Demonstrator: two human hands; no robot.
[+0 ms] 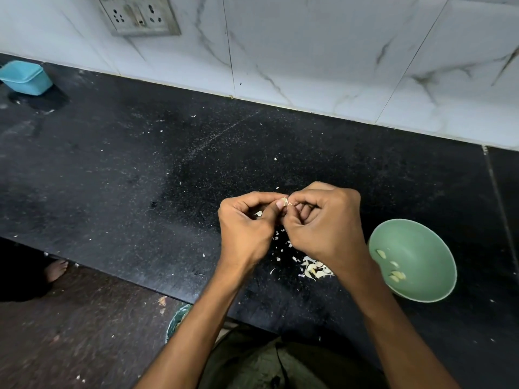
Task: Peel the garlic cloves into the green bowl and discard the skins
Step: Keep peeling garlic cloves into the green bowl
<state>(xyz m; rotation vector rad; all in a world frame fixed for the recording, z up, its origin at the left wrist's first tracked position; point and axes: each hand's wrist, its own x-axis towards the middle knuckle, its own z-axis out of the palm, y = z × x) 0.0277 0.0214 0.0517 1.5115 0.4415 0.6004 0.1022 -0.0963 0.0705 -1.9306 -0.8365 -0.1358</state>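
A small garlic clove (284, 202) is pinched between the fingertips of both hands above the black counter. My left hand (247, 224) grips it from the left with thumb and forefinger. My right hand (325, 223) pinches at its skin from the right, fingers curled. The green bowl (421, 240) stands to the right of my right wrist and holds several peeled cloves (393, 269). A heap of pale garlic skins (313, 269) lies on the counter under my right forearm, with smaller flakes scattered just below the hands.
The black counter (140, 169) runs back to a marbled tile wall (309, 51) with a socket plate (139, 14). A blue tub (26, 77) sits at the far left. Below the counter edge are a green bin rim (177, 318) and a bare foot (56, 269).
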